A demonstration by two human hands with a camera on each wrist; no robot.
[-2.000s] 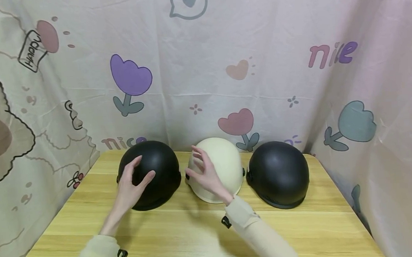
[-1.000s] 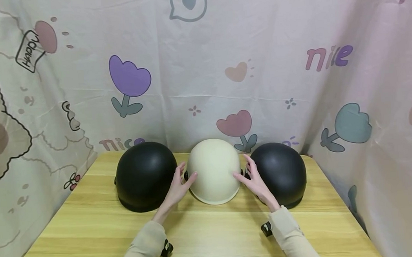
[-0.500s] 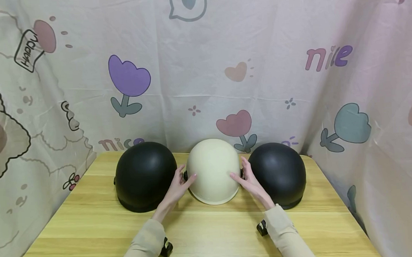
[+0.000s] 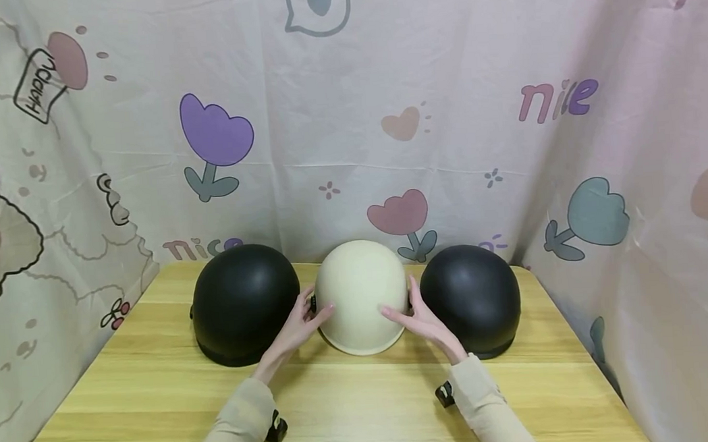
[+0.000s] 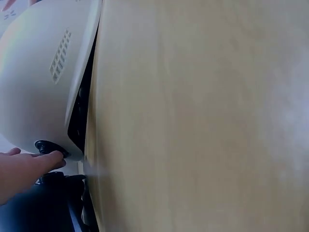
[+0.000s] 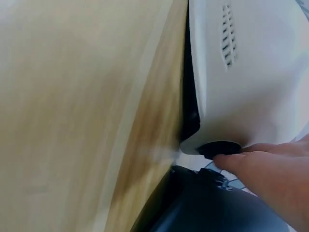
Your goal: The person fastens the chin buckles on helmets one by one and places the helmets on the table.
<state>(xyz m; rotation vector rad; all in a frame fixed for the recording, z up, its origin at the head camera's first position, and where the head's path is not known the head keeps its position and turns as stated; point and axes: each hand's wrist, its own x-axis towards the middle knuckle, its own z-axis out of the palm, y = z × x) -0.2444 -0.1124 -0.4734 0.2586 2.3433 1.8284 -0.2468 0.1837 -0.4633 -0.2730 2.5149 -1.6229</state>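
Observation:
A cream helmet (image 4: 361, 295) sits in the middle of the wooden table, between two black helmets. My left hand (image 4: 296, 322) grips its left side, thumb on the front of the shell and fingers round by the black side knob. On the opposite side my right hand (image 4: 423, 318) holds it the same way, the thumb lying further in on the shell. The left wrist view has the left fingers (image 5: 50, 162) against the dark knob, below a vent grid in the shell. In the right wrist view the right fingers (image 6: 231, 162) touch the knob at that end.
One black helmet (image 4: 246, 305) stands close to the left hand, another black helmet (image 4: 471, 302) close to the right. Behind them hangs a printed curtain (image 4: 321, 81), which also runs along both sides. The bare wooden tabletop (image 4: 353, 410) extends in front.
Both hands came from the left to the cream helmet; the right hand then closed in on its right side. The helmets have shifted slightly left in view, along with the curtain.

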